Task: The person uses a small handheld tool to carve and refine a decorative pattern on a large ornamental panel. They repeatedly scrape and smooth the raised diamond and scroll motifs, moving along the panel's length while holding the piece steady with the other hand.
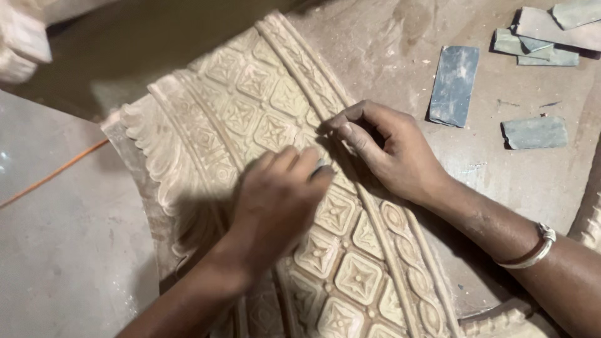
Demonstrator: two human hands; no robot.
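Single head-worn view, aimed steeply downward, held close above the carved wooden panel (275, 125), wrists entering from five and six o'clock

Left hand (275, 200) blurred — hides something small (unidentifiable); carved panel (250, 106) cut off below.

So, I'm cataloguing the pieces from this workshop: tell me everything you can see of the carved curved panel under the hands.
The carved panel is a pale, dusty, arc-shaped piece that looks like wood. A band of square tiles with four-petal flowers runs along it, flanked by raised ribs, a twisted-loop border on the right and leaf scallops on the left edge. It lies flat on a dusty brown surface. The left hand presses a small grey piece onto the tiles; the right hand has its fingertips on the rib.
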